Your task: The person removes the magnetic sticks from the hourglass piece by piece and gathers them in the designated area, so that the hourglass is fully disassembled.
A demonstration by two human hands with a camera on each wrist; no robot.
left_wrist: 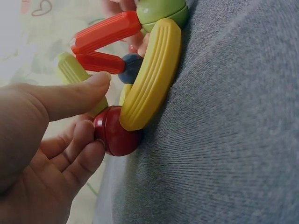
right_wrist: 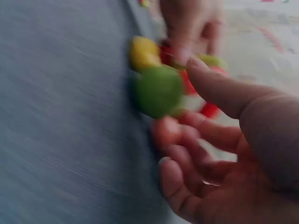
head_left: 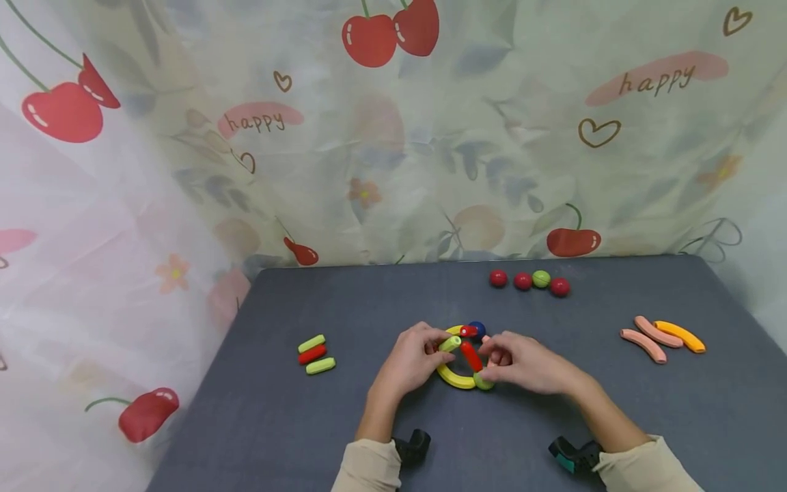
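Observation:
A ring of toy pieces stands on the table, with a yellow curved rod (left_wrist: 154, 74), a green ball (left_wrist: 161, 11), a blue ball (head_left: 476, 329) and a red ball (left_wrist: 117, 130). My left hand (head_left: 418, 359) pinches a light-green rod (left_wrist: 74, 72) by its thumb, its fingertips against the red ball. Two red rods (left_wrist: 107, 32) rise over the ring, one meeting the green ball, the other the blue ball. My right hand (head_left: 522, 362) is beside the green ball and a pink curved rod (right_wrist: 167, 130), thumb apart from loosely bent fingers. The right wrist view is blurred, so contact is unclear.
On the left lie two light-green rods (head_left: 320, 366) and a red rod (head_left: 312, 353). Red balls (head_left: 522, 281) and a green ball (head_left: 541, 279) line the back. Pink curved rods (head_left: 643, 346) and an orange one (head_left: 679, 336) lie right. A printed curtain (head_left: 418, 171) hangs behind.

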